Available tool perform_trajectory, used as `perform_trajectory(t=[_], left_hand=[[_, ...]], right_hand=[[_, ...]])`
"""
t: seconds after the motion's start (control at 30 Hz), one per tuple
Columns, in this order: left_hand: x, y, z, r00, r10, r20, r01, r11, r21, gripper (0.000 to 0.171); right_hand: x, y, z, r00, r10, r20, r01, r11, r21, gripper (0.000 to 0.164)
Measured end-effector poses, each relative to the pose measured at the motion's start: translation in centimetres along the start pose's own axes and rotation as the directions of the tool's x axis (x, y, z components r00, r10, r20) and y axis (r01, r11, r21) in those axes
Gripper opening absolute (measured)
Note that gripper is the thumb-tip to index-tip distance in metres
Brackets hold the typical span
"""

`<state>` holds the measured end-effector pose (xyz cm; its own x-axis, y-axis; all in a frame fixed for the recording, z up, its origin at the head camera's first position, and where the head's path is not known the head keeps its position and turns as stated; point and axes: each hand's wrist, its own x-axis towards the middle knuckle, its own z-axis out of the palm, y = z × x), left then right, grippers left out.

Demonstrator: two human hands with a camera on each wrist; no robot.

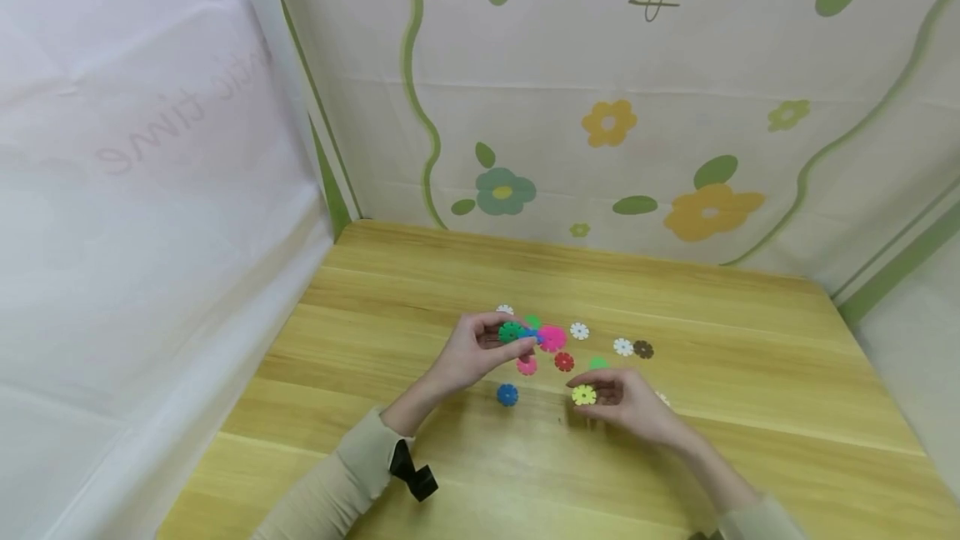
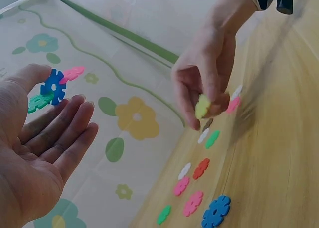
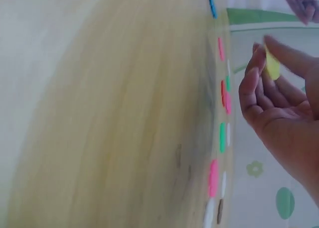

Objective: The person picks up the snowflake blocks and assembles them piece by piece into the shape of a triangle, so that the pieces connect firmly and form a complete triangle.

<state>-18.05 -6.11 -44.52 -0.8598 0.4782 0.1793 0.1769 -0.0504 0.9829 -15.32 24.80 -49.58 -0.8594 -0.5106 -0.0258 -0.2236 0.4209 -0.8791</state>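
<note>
My left hand is raised over the table and pinches a small chain of notched plastic snowflake discs. In the left wrist view the chain's blue disc sits between thumb and index finger, with a green disc and a pink disc slotted into it; the other fingers are extended. My right hand pinches a single yellow disc between thumb and fingertips, to the right of the chain and apart from it. In the right wrist view the yellow disc is partly covered by the fingers.
Loose discs lie scattered on the wooden table: a blue disc nearest me, a red disc, a brown disc, and several white, pink and green ones. Flower-printed cloth stands behind the table.
</note>
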Motion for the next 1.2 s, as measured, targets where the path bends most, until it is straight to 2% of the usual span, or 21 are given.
perform_trajectory(t=[0.07, 0.13, 0.23, 0.33, 0.63, 0.9, 1.03, 1.2], left_hand=[[0.0, -0.1, 0.0, 1.0, -0.001, 0.002, 0.001, 1.0, 0.009, 0.025], [0.0, -0.1, 0.1, 1.0, 0.001, 0.0, -0.001, 1.0, 0.014, 0.025], [0.0, -0.2, 0.1, 1.0, 0.011, 0.0, -0.011, 1.0, 0.021, 0.025], [-0.1, -0.2, 0.2, 1.0, 0.017, 0.004, -0.017, 1.0, 0.021, 0.026], [-0.2, -0.4, 0.8, 1.0, 0.027, 0.007, -0.027, 0.999, 0.019, 0.027], [-0.4, -0.4, 1.1, 0.999, 0.032, -0.003, -0.032, 0.998, 0.052, 0.027], [-0.4, -0.4, 1.2, 0.999, 0.047, -0.013, -0.046, 0.997, 0.066, 0.026], [-0.3, -0.7, 1.3, 0.997, 0.067, -0.027, -0.064, 0.995, 0.081, 0.028]], right_hand=[[-0.1, -0.6, -0.1, 1.0, -0.019, -0.021, 0.02, 0.999, 0.035, 0.037], [0.0, -1.5, -0.4, 0.994, -0.077, -0.077, 0.082, 0.995, 0.061, 0.033], [0.2, -3.1, -1.1, 0.974, -0.168, -0.155, 0.185, 0.977, 0.103, 0.031], [0.5, -4.5, -1.7, 0.959, -0.221, -0.178, 0.245, 0.961, 0.126, 0.03], [1.0, -6.1, -1.6, 0.958, -0.225, -0.177, 0.248, 0.962, 0.119, 0.034], [1.2, -6.2, -0.9, 0.967, -0.189, -0.168, 0.226, 0.945, 0.237, 0.034], [1.3, -6.2, -0.7, 0.963, -0.181, -0.199, 0.227, 0.944, 0.238, 0.035], [1.5, -6.2, -0.4, 0.962, -0.145, -0.231, 0.21, 0.935, 0.287, 0.039]])
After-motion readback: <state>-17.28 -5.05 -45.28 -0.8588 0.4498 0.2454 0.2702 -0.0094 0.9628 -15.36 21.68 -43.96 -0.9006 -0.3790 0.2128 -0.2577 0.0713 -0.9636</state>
